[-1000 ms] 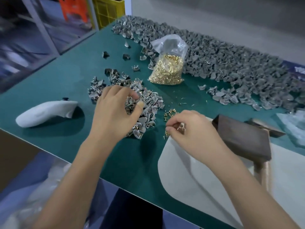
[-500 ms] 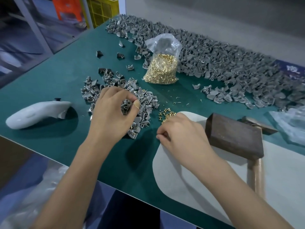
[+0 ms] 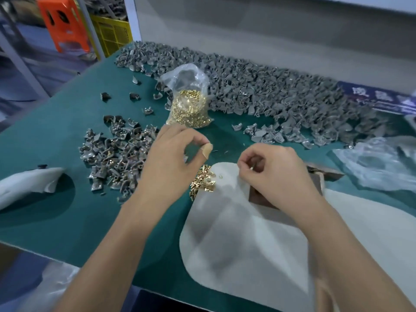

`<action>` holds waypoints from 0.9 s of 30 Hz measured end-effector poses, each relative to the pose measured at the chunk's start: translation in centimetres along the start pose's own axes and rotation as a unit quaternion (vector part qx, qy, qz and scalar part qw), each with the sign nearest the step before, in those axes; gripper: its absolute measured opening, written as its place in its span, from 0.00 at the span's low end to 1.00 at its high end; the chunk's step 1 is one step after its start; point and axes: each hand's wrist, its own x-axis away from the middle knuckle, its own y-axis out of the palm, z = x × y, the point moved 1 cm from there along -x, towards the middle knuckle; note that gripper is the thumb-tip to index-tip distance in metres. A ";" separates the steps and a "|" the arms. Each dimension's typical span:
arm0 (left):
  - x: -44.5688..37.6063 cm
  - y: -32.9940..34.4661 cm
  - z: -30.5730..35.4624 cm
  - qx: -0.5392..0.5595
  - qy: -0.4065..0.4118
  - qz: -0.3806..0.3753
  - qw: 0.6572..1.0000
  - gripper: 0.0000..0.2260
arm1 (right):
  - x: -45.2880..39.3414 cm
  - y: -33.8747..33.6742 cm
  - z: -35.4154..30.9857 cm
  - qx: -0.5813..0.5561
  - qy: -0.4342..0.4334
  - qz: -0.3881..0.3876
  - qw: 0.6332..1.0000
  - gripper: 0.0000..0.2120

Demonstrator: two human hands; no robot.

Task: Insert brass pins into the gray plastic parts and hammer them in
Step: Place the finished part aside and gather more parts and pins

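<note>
left hand (image 3: 171, 158) curled, empty | right hand (image 3: 273, 174) pinching brass pin (image 3: 251, 168)

The left hand (image 3: 167, 163) hovers above the green table (image 3: 56, 140), fingers curled, forefinger and taped thumb close together; whether they pinch anything cannot be told. Just left of its fingers lies a heap of pinned parts (image 3: 114, 154); beyond its fingertips stands the pin bag (image 3: 189, 109). The right hand (image 3: 274, 174) curls its fingers round something small with a metallic glint. Loose pins (image 3: 203, 180) lie between the two hands, on the edge of a white sheet (image 3: 236, 239). Beyond both hands stretches a long gray pile (image 3: 270, 93).
</note>
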 end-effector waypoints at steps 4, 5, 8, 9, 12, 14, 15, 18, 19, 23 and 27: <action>-3.3 3.3 1.4 0.007 -0.006 -0.039 0.999 0.04 | -0.8 -1.8 3.1 -0.018 0.041 0.056 0.997 0.04; -4.2 4.1 1.6 -0.002 -0.009 -0.050 0.999 0.04 | -0.9 -2.0 3.7 -0.021 0.049 0.064 0.997 0.04; -6.7 6.8 1.5 -0.052 -0.032 -0.099 0.993 0.05 | -1.1 -1.6 5.3 -0.024 0.063 0.078 0.995 0.04; -7.5 7.7 1.3 -0.069 -0.039 -0.109 0.991 0.05 | -1.1 -1.4 5.7 -0.036 0.066 0.084 0.994 0.05; -9.2 10.0 0.4 -0.094 -0.044 -0.125 0.987 0.09 | -1.2 -0.8 6.7 -0.087 0.069 0.109 0.988 0.07; -9.9 11.2 0.0 -0.111 -0.043 -0.139 0.983 0.15 | -1.2 -0.5 7.0 -0.116 0.055 0.118 0.985 0.07; -10.1 11.6 0.0 -0.120 -0.044 -0.149 0.981 0.18 | -1.2 -0.5 7.0 -0.124 0.044 0.121 0.984 0.07; -10.5 13.0 -0.1 -0.125 -0.045 -0.178 0.975 0.21 | -1.0 -0.3 7.1 -0.135 0.016 0.124 0.983 0.06; -10.6 13.5 -0.1 -0.129 -0.041 -0.185 0.973 0.22 | -0.9 -0.3 7.2 -0.141 0.010 0.123 0.982 0.05; -11.3 15.1 0.8 -0.147 -0.036 -0.209 0.966 0.26 | -1.0 -0.5 7.6 -0.191 0.005 0.133 0.973 0.05; -12.4 17.1 2.2 -0.117 -0.010 -0.246 0.962 0.31 | -1.1 -0.6 7.8 -0.254 0.021 0.184 0.949 0.06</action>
